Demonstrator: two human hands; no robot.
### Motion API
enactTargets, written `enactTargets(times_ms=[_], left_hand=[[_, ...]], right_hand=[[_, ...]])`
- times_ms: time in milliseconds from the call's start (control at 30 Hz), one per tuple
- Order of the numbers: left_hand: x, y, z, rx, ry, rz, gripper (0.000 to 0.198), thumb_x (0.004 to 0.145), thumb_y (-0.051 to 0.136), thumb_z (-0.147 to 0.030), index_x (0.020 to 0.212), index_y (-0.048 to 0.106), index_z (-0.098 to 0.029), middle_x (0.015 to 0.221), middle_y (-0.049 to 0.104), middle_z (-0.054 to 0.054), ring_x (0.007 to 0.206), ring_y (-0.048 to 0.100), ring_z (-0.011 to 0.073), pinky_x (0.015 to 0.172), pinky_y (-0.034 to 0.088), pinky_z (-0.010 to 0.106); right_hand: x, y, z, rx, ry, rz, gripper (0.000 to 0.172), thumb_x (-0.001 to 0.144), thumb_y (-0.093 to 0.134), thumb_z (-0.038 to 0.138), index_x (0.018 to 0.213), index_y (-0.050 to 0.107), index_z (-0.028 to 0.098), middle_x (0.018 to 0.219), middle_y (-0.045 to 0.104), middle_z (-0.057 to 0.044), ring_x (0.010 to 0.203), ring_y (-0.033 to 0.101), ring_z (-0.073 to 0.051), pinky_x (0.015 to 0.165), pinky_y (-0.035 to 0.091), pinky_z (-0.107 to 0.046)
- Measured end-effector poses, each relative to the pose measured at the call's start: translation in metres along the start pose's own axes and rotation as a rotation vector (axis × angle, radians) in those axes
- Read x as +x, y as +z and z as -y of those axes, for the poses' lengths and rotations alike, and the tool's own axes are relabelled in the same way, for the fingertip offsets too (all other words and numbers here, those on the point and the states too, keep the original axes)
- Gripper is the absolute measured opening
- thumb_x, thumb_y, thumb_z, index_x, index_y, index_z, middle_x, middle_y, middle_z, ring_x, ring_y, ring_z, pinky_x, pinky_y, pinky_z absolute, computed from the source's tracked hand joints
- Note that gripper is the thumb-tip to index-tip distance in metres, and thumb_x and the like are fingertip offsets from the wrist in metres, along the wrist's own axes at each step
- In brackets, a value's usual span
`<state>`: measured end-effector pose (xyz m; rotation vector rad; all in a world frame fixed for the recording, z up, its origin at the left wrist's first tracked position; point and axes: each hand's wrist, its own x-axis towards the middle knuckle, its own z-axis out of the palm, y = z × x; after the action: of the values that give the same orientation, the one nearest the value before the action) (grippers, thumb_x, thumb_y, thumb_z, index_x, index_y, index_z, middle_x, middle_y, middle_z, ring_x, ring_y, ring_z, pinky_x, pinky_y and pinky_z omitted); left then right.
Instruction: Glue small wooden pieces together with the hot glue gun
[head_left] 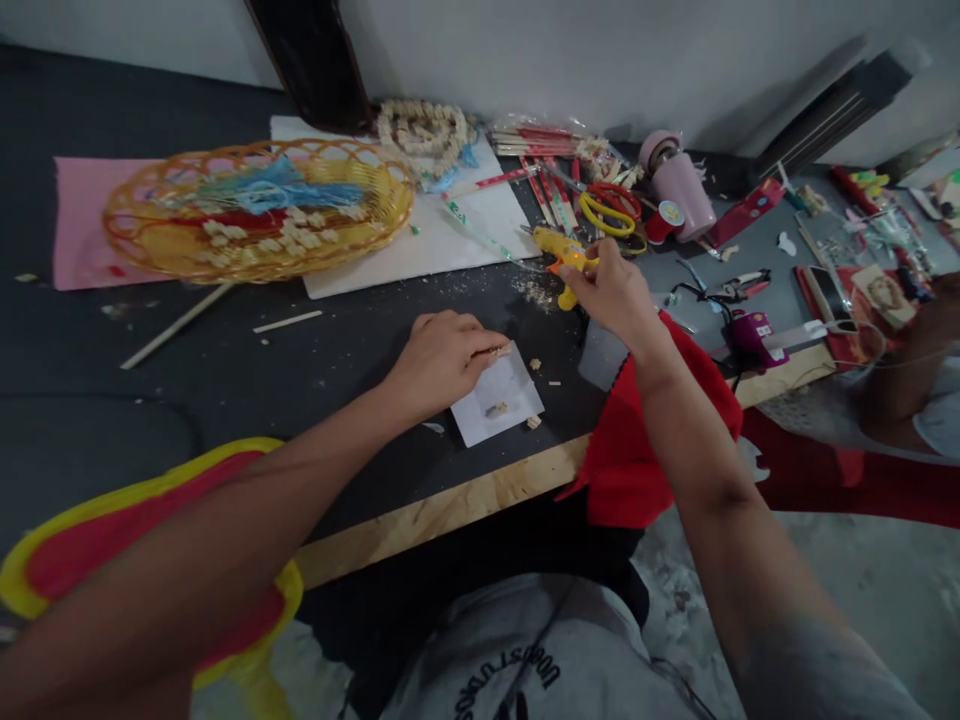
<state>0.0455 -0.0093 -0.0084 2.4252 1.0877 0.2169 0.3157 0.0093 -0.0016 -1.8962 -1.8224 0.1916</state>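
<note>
My right hand is closed on a small yellow hot glue gun, near white crumbs on the dark table. Its nozzle points up and to the left. The fingers of my left hand pinch a small beige piece over the far left edge of a white paper square. Another small tan piece lies on that paper. Similar tiny pieces rest beside its right edge.
An oval wicker basket with blue strands stands at the back left. Yellow-handled scissors, a pink tumbler and pliers lie farther right. Red cloth hangs over the table's front edge. A person's arm is at far right.
</note>
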Motion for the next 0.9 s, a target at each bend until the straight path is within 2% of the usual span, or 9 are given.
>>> enactTargets(times_ms=[133,267,400,533,600,733,833,900], left_hand=[[0.0,-0.001,-0.001,0.017,0.001,0.012,0.04,0.094,0.047,-0.027,0.129,0.066,-0.028,0.115,0.069,0.009,0.11,0.059,0.0306,0.093,0.039,0.048],[0.0,0.0,-0.001,0.041,0.022,0.012,0.04,0.095,0.044,-0.027,0.127,0.068,-0.029,0.114,0.068,0.009,0.109,0.059,0.03,0.092,0.037,0.048],[0.0,0.001,0.0,0.03,0.022,0.017,0.039,0.095,0.044,-0.028,0.126,0.068,-0.028,0.114,0.068,0.009,0.109,0.058,0.0293,0.093,0.036,0.048],[-0.001,0.002,0.001,0.018,0.014,0.006,0.039,0.095,0.044,-0.028,0.125,0.069,-0.029,0.113,0.068,0.009,0.108,0.058,0.0287,0.093,0.036,0.046],[-0.001,0.002,0.001,0.016,0.012,-0.004,0.038,0.095,0.044,-0.029,0.124,0.069,-0.029,0.112,0.068,0.008,0.108,0.058,0.0283,0.092,0.037,0.045],[-0.001,0.003,0.001,0.02,0.009,-0.014,0.038,0.095,0.044,-0.028,0.122,0.07,-0.03,0.111,0.068,0.008,0.107,0.059,0.0278,0.093,0.037,0.045],[-0.001,0.003,0.002,0.02,0.009,-0.005,0.038,0.094,0.045,-0.029,0.123,0.07,-0.029,0.109,0.068,0.008,0.106,0.059,0.0281,0.093,0.037,0.046],[-0.001,0.003,0.002,0.023,0.009,0.002,0.039,0.094,0.045,-0.029,0.124,0.069,-0.029,0.109,0.068,0.008,0.106,0.059,0.0283,0.093,0.037,0.046]], right_hand=[[0.013,0.02,-0.01,0.023,0.062,-0.007,0.043,0.081,0.07,0.051,0.103,0.046,0.023,0.087,0.064,-0.008,0.09,0.067,-0.033,0.082,0.052,-0.055],[0.015,0.026,-0.015,0.047,0.168,-0.049,0.039,0.081,0.07,0.041,0.1,0.042,0.023,0.086,0.061,-0.005,0.089,0.066,-0.029,0.082,0.052,-0.051],[0.01,0.023,-0.019,0.208,0.151,-0.209,0.037,0.083,0.067,0.043,0.1,0.041,0.024,0.084,0.058,-0.001,0.081,0.063,-0.02,0.077,0.053,-0.041],[-0.009,0.006,-0.014,0.521,0.138,-0.323,0.044,0.08,0.071,0.043,0.108,0.042,0.026,0.088,0.058,-0.001,0.073,0.061,-0.017,0.066,0.054,-0.034],[-0.028,-0.006,-0.007,0.723,0.168,-0.277,0.044,0.079,0.072,0.044,0.11,0.044,0.028,0.091,0.059,0.0,0.069,0.06,-0.015,0.059,0.053,-0.031],[-0.081,-0.026,0.01,0.893,0.303,0.021,0.032,0.08,0.073,0.041,0.102,0.056,0.025,0.081,0.059,0.002,0.056,0.053,-0.01,0.05,0.046,-0.026],[-0.118,-0.031,0.021,0.94,0.364,0.186,0.029,0.086,0.068,0.045,0.103,0.056,0.024,0.089,0.065,-0.001,0.061,0.058,-0.011,0.052,0.05,-0.024],[-0.135,-0.029,0.027,1.011,0.387,0.246,0.03,0.091,0.062,0.049,0.103,0.054,0.024,0.098,0.068,-0.003,0.068,0.062,-0.012,0.053,0.053,-0.024]])
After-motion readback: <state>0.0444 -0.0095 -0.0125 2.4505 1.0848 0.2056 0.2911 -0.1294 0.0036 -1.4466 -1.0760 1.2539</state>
